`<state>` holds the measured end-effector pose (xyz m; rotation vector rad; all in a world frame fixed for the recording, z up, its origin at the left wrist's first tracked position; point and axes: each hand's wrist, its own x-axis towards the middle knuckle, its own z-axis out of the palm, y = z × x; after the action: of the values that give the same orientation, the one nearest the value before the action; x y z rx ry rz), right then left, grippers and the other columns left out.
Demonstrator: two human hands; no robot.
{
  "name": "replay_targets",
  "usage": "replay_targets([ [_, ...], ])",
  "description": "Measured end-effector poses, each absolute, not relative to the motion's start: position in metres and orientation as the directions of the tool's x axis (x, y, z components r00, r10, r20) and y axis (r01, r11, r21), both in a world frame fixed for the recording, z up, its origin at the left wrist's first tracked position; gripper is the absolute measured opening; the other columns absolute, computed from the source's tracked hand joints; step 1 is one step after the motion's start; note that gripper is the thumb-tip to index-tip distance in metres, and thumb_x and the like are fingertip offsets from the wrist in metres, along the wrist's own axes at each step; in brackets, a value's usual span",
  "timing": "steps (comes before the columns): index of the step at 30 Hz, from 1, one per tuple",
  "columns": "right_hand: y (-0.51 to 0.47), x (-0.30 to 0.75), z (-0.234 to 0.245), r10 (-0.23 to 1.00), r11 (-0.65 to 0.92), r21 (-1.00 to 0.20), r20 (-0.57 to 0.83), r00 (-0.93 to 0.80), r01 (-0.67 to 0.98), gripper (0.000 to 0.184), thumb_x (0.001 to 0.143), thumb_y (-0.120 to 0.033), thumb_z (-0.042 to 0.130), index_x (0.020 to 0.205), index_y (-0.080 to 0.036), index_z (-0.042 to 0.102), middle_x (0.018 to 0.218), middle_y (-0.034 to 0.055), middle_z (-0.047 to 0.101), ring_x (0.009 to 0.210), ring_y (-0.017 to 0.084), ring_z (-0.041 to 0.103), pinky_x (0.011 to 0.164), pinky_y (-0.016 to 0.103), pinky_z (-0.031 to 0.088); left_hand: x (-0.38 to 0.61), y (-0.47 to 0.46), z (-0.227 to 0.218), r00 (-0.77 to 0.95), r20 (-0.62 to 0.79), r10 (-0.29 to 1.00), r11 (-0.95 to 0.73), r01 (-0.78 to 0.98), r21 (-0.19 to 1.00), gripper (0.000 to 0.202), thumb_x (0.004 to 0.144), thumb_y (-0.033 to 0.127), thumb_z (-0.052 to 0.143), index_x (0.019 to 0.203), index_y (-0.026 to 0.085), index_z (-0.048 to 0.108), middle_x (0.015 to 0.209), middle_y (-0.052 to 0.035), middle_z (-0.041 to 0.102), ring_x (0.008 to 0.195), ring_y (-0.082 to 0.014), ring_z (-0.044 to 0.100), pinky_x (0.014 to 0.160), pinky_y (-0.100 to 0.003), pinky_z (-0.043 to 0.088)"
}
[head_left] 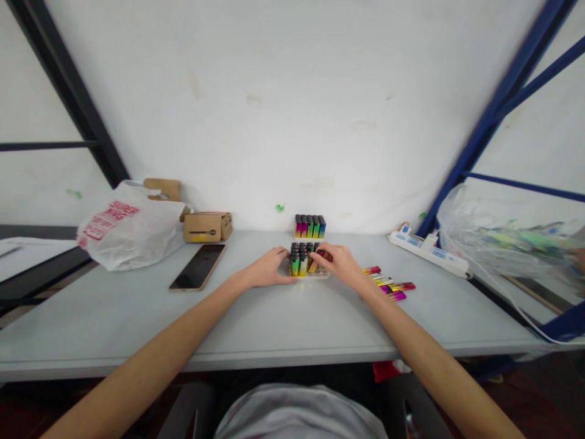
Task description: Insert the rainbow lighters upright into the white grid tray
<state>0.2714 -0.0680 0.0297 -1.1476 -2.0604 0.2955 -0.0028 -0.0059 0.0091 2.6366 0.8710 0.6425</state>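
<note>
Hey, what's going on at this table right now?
A person sits at a grey table with both hands at a tray of upright lighters. The left hand rests against the tray's left side, and the right hand pinches a red lighter at the tray's right end. Loose lighters lie just right of that hand. A second pack stands behind by the wall, and a phone lies to the left.

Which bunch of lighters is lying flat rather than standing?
The loose lighters to the right of the right hand; the tray batch and the back batch stand upright.
</note>
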Motion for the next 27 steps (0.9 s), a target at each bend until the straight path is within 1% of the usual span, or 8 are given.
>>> replay_targets([
  [3,-0.063,0.277,0.027,0.787,0.586,-0.487,0.533,-0.312,0.648,0.051,0.106,-0.07,0.059,0.086,-0.024,0.072,0.075,0.0045,0.073,0.064,0.02,0.059,0.065,0.032,0.042,-0.003,-0.006,0.01,0.722,0.325,0.611,-0.781,0.482,0.398,0.064,0.083,0.066,0.083,0.125,0.018,0.072,0.13,-0.0175,0.074,0.124,-0.0405,0.069,0.112,-0.051,0.055],
  [8,-0.059,0.276,0.025,0.782,0.587,-0.495,0.55,-0.293,0.64,0.053,0.103,-0.073,0.063,0.092,-0.024,0.077,0.081,0.006,0.074,0.067,0.02,0.059,0.068,0.033,0.046,-0.002,-0.006,0.01,0.718,0.329,0.613,-0.781,0.488,0.39,0.066,0.082,0.069,0.083,0.123,0.018,0.073,0.128,-0.0175,0.075,0.122,-0.0414,0.07,0.112,-0.052,0.055],
  [12,-0.057,0.274,0.026,0.775,0.605,-0.479,0.537,-0.333,0.636,0.048,0.103,-0.068,0.067,0.093,-0.023,0.078,0.081,0.0055,0.073,0.069,0.02,0.06,0.071,0.032,0.046,-0.002,-0.005,0.008,0.726,0.324,0.607,-0.784,0.483,0.39,0.067,0.082,0.068,0.083,0.125,0.017,0.072,0.13,-0.0186,0.074,0.124,-0.0415,0.069,0.113,-0.051,0.055],
  [15,-0.057,0.273,0.026,0.772,0.609,-0.468,0.534,-0.344,0.641,0.042,0.103,-0.063,0.07,0.094,-0.023,0.079,0.086,0.0062,0.075,0.073,0.021,0.062,0.074,0.032,0.047,-0.002,-0.004,0.007,0.721,0.338,0.605,-0.787,0.478,0.39,0.067,0.083,0.069,0.082,0.124,0.017,0.072,0.13,-0.019,0.075,0.124,-0.0417,0.069,0.113,-0.053,0.055],
  [20,-0.054,0.272,0.027,0.81,0.576,-0.538,0.476,-0.342,0.616,0.039,0.1,-0.059,0.076,0.09,-0.021,0.08,0.081,0.005,0.076,0.069,0.019,0.062,0.069,0.031,0.046,-0.002,-0.004,0.007,0.725,0.335,0.602,-0.789,0.474,0.391,0.068,0.083,0.071,0.081,0.123,0.018,0.072,0.128,-0.0176,0.075,0.123,-0.0417,0.07,0.112,-0.052,0.055],
  [24,-0.053,0.273,0.03,0.805,0.59,-0.554,0.458,-0.377,0.587,0.045,0.098,-0.064,0.076,0.084,-0.021,0.08,0.078,0.0051,0.075,0.068,0.019,0.062,0.066,0.031,0.044,-0.002,-0.004,0.009,0.726,0.327,0.605,-0.787,0.481,0.386,0.067,0.083,0.072,0.08,0.123,0.019,0.071,0.128,-0.0166,0.075,0.123,-0.0419,0.07,0.112,-0.053,0.056],
  [27,-0.055,0.272,0.03,0.818,0.574,-0.6,0.451,-0.358,0.557,0.045,0.093,-0.067,0.08,0.087,-0.022,0.081,0.077,0.0046,0.076,0.068,0.02,0.064,0.067,0.032,0.046,-0.002,-0.005,0.01,0.723,0.311,0.616,-0.778,0.499,0.381,0.067,0.083,0.073,0.08,0.122,0.018,0.071,0.127,-0.0172,0.074,0.122,-0.0424,0.07,0.111,-0.053,0.056],
])
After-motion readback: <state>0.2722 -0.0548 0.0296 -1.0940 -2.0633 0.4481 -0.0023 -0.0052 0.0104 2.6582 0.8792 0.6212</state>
